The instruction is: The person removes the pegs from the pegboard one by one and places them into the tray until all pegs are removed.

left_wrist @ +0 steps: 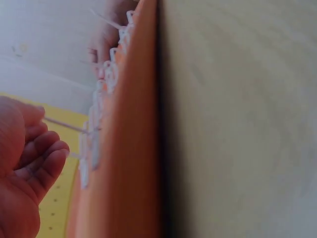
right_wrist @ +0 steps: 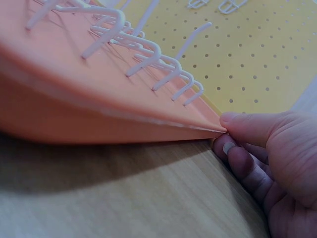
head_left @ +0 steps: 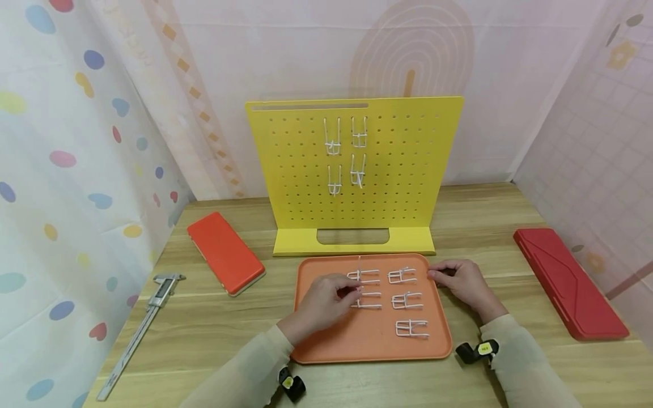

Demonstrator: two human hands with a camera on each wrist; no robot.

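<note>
On the table lies an orange tray (head_left: 347,345) with several white wire pegboard hooks (head_left: 412,323) in two columns. My left hand (head_left: 326,303) reaches over its left part, fingertips pinching the raised prong of a hook (head_left: 371,307) in the left column. In the left wrist view that left hand (left_wrist: 25,163) has curled fingers, and the hook's thin prong (left_wrist: 64,124) runs from the fingertips to the tray. My right hand (head_left: 466,283) grips the tray's upper right corner; in the right wrist view its thumb (right_wrist: 247,124) lies on top of the rim, fingers below.
Behind the tray stands a yellow pegboard (head_left: 408,170), several white hooks (head_left: 359,135) hanging near its middle. To the left lie an orange-red case (head_left: 227,252) and a digital caliper (head_left: 138,343). A dark red case (head_left: 571,283) lies at the right. Curtains surround the table.
</note>
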